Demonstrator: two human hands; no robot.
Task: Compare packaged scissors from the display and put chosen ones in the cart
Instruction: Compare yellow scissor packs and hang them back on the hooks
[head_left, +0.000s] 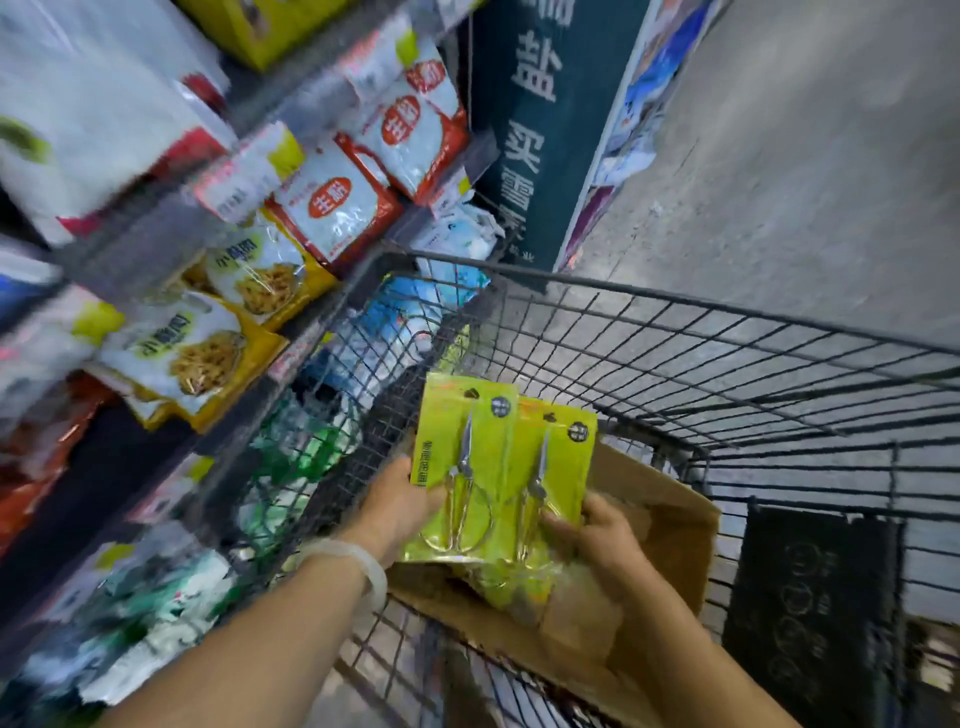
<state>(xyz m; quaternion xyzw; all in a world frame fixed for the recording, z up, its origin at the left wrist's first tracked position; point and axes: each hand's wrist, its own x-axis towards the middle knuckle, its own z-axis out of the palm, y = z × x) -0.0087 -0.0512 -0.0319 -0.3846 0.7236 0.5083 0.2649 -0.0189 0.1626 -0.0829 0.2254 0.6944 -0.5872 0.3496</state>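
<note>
- Head view: left hand (402, 506) gripping the left scissors pack (465, 467) by its lower left edge — right hand (597, 535) pinching the right scissors pack (558, 467) just beside it.
- Both packs upright above the cardboard box (670, 519) inside the wire cart (675, 332).

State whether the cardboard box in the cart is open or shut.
Open: the box's flaps stand up, with yellow-green packets visible inside it.

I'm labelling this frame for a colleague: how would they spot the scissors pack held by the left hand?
Find the wire cart with the cardboard box inside. Above the box, two lime-green scissors packs overlap. The left-hand pack, gripped by the left hand, lies in front and reaches higher than the right-hand pack.
</note>
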